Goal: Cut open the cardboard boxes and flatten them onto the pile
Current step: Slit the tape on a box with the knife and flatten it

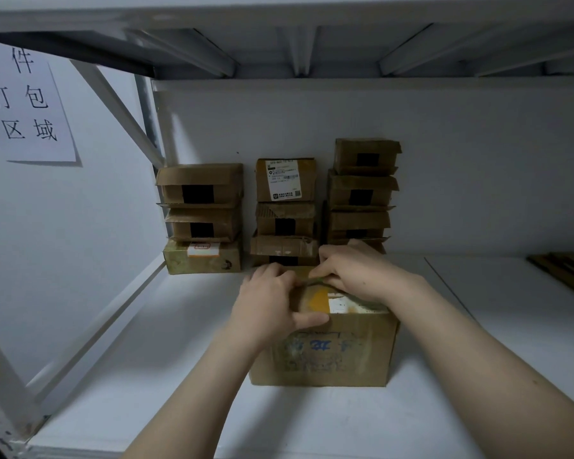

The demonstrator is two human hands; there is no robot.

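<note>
1. Near the front of the white shelf [146,359], about mid-width: one cardboard box [328,352], upright, with blue writing on the near face and an orange-and-white label on top.
2. On top of it, two bare hands, close together.
3. At the near left corner, the left hand [269,303]: thumb laid flat along the upper front edge, fingers bent over the top, gripping the box.
4. At the far side of the top, the right hand [355,273]: fingers curled, pinching a greenish strip [352,293] that runs across the box top. Tape or flap edge, cannot tell.
5. Behind, against the back wall, three stacks of smaller boxes, side by side:
   - left stack [199,220]: three boxes, the lowest greenish with an orange-and-white sticker;
   - middle stack [285,223]: three countable, the top one bearing a white shipping label [284,180], the base hidden by the hands;
   - right stack [362,193]: three in plain view, a fourth partly behind the right hand.
6. On the left wall, one paper sign [24,104]: six printed characters, three rows of two.
7. At the far right of the shelf, well apart from the box: flattened cardboard [567,273], cut off by the frame edge, sheet count unreadable.
</note>
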